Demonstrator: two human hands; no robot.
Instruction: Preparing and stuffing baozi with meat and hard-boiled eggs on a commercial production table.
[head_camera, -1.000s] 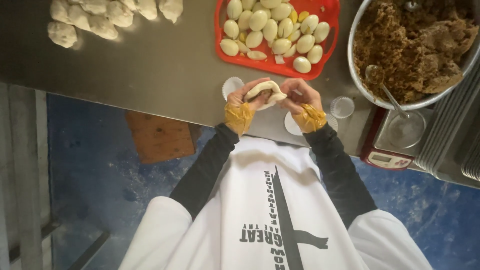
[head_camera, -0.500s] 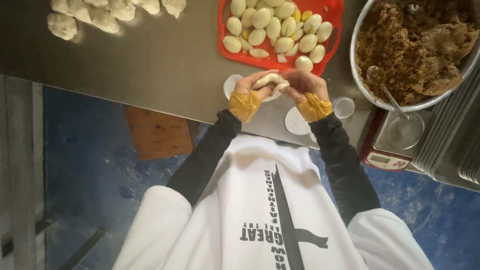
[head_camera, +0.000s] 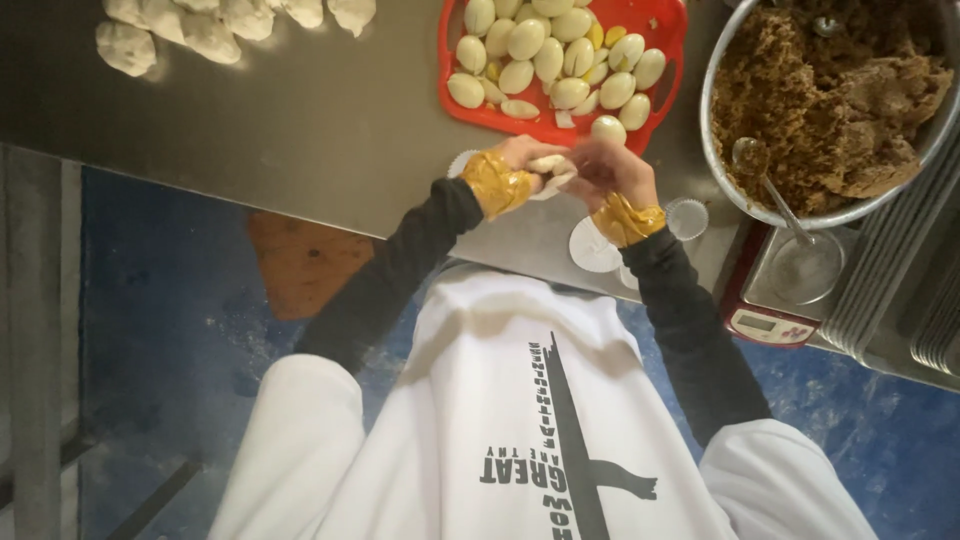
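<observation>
Both my hands meet over the steel table's near edge, wrapped around one pale piece of dough (head_camera: 549, 172). My left hand (head_camera: 520, 160) cups it from the left and my right hand (head_camera: 608, 170) pinches it from the right. Yellowish tape bands circle both wrists above black sleeves. Just beyond my fingers stands a red tray (head_camera: 668, 20) filled with several peeled, halved eggs (head_camera: 528, 40). What the dough encloses is hidden by my fingers.
A large metal bowl of brown filling (head_camera: 840, 90) with a spoon (head_camera: 755, 165) sits at the right, beside a small scale (head_camera: 775, 310). Several dough lumps (head_camera: 205, 30) lie far left on the steel table (head_camera: 300, 120). Small white paper cups (head_camera: 686, 216) lie near my right wrist.
My hands have kept working the dough together, shifting slightly; the dough shows less now, more closed in by my fingers.
</observation>
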